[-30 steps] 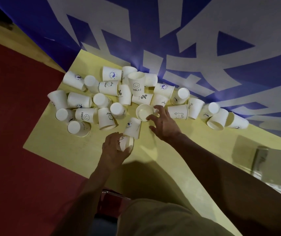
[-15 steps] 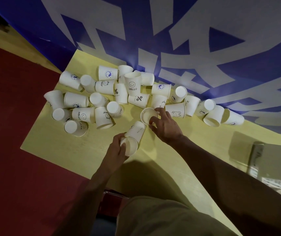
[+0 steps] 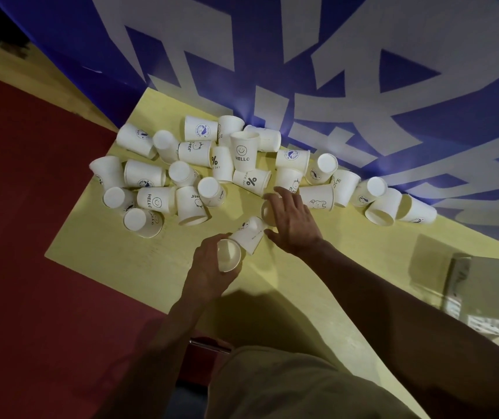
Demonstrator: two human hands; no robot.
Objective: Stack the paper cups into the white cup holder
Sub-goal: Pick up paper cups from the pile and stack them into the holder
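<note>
Several white paper cups with small prints lie scattered on a yellow table (image 3: 115, 249), most on their sides, and a "HELLO" cup (image 3: 243, 151) stands upright. My left hand (image 3: 209, 267) grips one cup (image 3: 228, 255) with its mouth turned up toward me. A fallen cup (image 3: 249, 232) lies just right of it. My right hand (image 3: 292, 220) covers another cup (image 3: 265, 210) from above, fingers around its rim. The white cup holder is not clearly in view.
A blue wall with large white shapes (image 3: 333, 86) backs the table. Red floor (image 3: 30, 267) lies to the left of the table edge. A pale box-like object (image 3: 490, 285) sits at the right edge, in shadow.
My left hand has lifted its cup off the table and turned the mouth upward. My right hand has closed over the open cup beside the fallen one.
</note>
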